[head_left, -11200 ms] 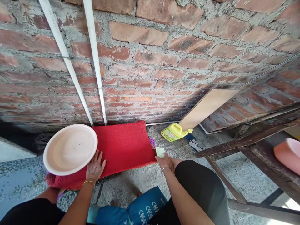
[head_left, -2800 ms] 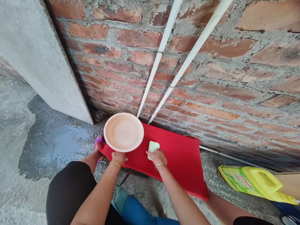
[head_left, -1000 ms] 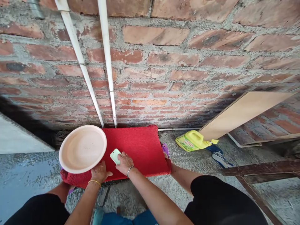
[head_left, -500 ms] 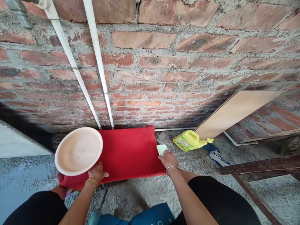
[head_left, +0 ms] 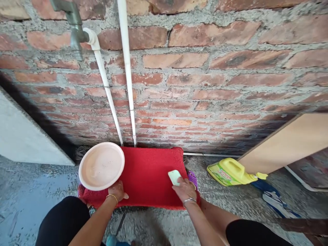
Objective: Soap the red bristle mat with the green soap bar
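A red cloth (head_left: 151, 174) with a fuzzy rim lies stretched out flat, low against the wall. On its left end rests a pale pink basin (head_left: 101, 165) with a few dark specks inside. My left hand (head_left: 117, 191) is at the cloth's near edge, close under the basin's rim, palm down with the thumb spread out; its fingers partly hide. My right hand (head_left: 185, 189) grips a pale green, rounded bar (head_left: 174, 177), soap-like in shape, over the right part of the cloth. Behind that hand shows a bit of purple footwear (head_left: 192, 178).
A yellow jug (head_left: 232, 172) lies on its side to the right, near a blue-and-white flip-flop (head_left: 278, 203). A tan board (head_left: 289, 141) leans on the wall. White pipes (head_left: 129, 78) and a tap (head_left: 74, 30) are at left, beside a grey slab (head_left: 28, 133). The left floor (head_left: 38, 198) is wet.
The view has swung left and up, so the tap now shows fully. My right hand has moved with the bar from the cloth's right edge inward over it. My left hand stays by the basin.
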`<state>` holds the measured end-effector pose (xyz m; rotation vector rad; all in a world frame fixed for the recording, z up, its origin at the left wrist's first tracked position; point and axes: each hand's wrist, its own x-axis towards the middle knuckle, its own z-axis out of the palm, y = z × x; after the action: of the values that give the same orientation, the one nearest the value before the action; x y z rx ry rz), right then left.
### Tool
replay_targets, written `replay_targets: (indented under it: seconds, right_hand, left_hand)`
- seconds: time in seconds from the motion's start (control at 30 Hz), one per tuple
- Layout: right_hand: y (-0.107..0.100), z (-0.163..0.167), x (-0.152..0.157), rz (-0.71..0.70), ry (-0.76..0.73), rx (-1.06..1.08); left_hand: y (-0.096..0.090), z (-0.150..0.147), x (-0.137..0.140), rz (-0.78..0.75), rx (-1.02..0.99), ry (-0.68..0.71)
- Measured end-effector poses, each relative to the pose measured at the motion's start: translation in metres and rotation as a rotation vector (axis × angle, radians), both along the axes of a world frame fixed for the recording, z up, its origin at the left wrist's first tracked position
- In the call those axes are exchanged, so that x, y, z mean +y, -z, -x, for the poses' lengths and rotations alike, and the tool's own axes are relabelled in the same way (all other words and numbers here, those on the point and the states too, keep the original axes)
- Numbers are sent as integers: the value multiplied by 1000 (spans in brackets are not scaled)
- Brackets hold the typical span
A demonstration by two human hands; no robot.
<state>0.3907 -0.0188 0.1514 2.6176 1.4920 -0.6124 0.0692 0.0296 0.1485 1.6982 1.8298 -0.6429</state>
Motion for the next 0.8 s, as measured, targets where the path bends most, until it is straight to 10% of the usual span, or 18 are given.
replay_targets:
  seconds: [0.13,0.37,0.5,0.63,0.8]
  right_hand:
    - [3,10,19,-71,76,51]
    - [5,182,97,-85,-231,263]
    - [10,224,123,-40,-384,244]
    - [13,186,128,-22,-409,191]
    - [3,53,102,-49,-86,76]
  left_hand:
    - [0,2,2,-19,-30,-20]
    - [10,8,3,-47,-65,-28]
    - [15,11,3,-81,-72,-15]
    - [15,9,5,-55,-52,-9]
    - [8,6,5,-46,-50,-6]
